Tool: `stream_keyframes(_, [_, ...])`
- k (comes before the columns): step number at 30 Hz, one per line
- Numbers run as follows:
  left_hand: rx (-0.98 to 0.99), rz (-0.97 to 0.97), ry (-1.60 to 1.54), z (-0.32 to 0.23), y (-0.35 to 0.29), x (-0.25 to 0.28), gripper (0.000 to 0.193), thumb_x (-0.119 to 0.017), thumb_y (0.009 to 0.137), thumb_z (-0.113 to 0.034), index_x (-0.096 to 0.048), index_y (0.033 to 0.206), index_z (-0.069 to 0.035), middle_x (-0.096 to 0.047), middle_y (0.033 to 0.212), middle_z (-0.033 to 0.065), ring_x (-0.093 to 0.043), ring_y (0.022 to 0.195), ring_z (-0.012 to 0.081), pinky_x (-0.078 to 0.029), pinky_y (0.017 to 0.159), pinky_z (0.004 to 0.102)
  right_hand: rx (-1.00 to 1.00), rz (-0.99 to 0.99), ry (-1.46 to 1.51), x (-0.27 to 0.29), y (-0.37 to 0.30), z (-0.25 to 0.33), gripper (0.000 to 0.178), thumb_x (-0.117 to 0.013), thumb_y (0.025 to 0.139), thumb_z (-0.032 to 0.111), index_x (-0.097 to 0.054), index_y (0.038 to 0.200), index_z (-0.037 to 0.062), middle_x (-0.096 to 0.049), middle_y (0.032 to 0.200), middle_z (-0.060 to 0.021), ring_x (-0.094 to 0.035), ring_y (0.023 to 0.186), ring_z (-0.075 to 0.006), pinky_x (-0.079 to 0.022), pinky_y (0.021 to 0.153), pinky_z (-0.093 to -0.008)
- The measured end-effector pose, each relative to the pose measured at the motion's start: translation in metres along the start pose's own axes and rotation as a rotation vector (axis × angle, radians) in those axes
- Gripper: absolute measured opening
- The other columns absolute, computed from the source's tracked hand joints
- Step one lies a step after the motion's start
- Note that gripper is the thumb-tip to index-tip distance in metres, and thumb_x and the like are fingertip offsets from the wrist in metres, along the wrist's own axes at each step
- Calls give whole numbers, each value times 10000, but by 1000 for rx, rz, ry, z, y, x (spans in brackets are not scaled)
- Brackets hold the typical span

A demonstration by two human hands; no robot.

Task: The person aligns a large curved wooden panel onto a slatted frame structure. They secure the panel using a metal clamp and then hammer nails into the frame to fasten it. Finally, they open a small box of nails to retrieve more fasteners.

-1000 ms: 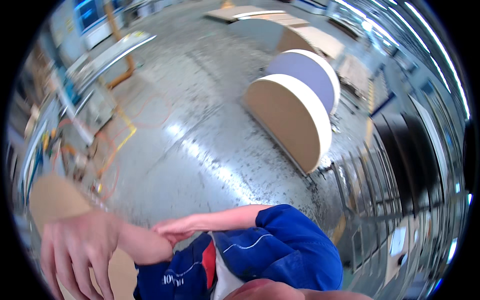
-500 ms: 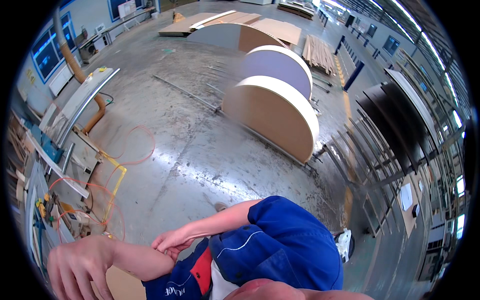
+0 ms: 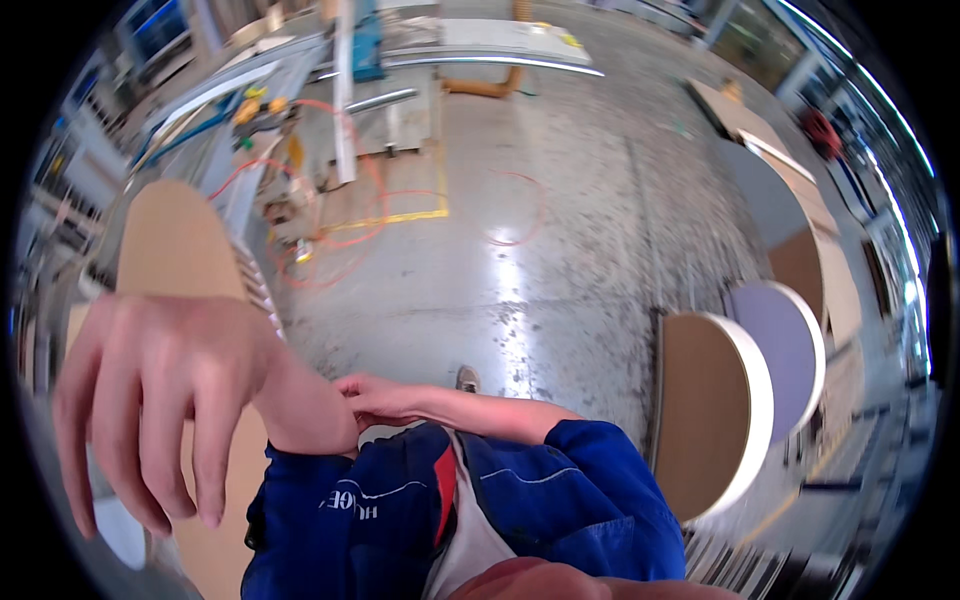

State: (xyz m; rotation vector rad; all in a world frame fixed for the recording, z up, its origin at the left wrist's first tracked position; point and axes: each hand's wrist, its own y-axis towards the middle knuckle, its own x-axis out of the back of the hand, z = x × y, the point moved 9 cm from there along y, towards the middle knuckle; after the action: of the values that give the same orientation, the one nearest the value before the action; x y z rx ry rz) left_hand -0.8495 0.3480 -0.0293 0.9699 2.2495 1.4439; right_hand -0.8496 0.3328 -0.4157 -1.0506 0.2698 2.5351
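Note:
My left hand (image 3: 160, 390) is raised large at the left, fingers apart and hanging down, with nothing seen in it. Behind it stands a tan board with a rounded end (image 3: 180, 240); I cannot tell whether the hand touches it. Another stretch of tan board (image 3: 220, 510) shows below, beside my blue sleeve. My right hand (image 3: 378, 398) lies across my body against my left forearm near the elbow, its fingers curled. Its fingertips are partly hidden by that forearm, so what they pinch, if anything, does not show.
At the right stand half-round panels, one brown with a white edge (image 3: 710, 410) and one lilac (image 3: 775, 350). A cluttered workbench (image 3: 250, 150) with tools lies far left. An orange hose (image 3: 380, 215) loops over the floor by a yellow marking (image 3: 400, 217). A long light table (image 3: 490, 42) is farther back.
My view has turned left, so the half-round panels now sit at the right edge and the workbench is nearer the middle. My right hand stays at my left forearm; my left hand remains spread.

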Motion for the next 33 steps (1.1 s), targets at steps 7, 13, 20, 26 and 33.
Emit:
stream_keyframes(7, [48, -340, 244, -53, -23, 73, 331, -471, 1001, -66, -752, 1000, 111, -725, 847, 321, -720, 658, 377, -642, 697, 579, -242, 249, 208, 33, 32, 62, 455, -553, 1026, 199, -533, 1439, 8, -641, 1352, -118, -666, 1183, -233, -570, 1006, -437])
stream_keyframes(13, [-129, -564, 605, -118, -65, 61, 293, -521, 1019, -91, -738, 975, 100, -723, 804, 297, -719, 631, 364, -654, 658, 529, -374, 422, -138, 31, 75, 65, 513, -577, 942, 26, -516, 1449, -17, -679, 1290, -117, -696, 1098, -197, -608, 952, -383])
stream_keyframes(20, [208, -1978, 1459, -191, -312, -7, 392, -741, 940, -206, -667, 1238, 38, -733, 914, 148, -746, 831, 231, -610, 742, 345, 191, 5, -1100, 75, 152, 283, 399, -715, 902, 37, -664, 1298, 19, -725, 1066, -90, -700, 945, -124, -579, 855, -308])
stream_keyframes(26, [1450, -2528, 1966, -184, -488, -98, 543, -773, 887, -169, -605, 1376, -1, -644, 1283, 212, -638, 1198, 351, -515, 1053, 418, 1720, -179, -1087, -10, 52, 571, 474, -737, 863, 17, -625, 1324, 9, -678, 1209, -99, -680, 1008, -173, -558, 921, -348])
stream_keyframes(33, [2055, -2162, 2136, -186, -518, -62, 770, -825, 804, -254, -515, 1498, -131, -442, 1538, 199, -351, 1482, 402, -240, 1223, 616, 2095, -652, -1140, 36, 19, 669, 452, -690, 900, 73, -609, 1338, -1, -667, 1231, -121, -670, 1050, -199, -540, 958, -364])
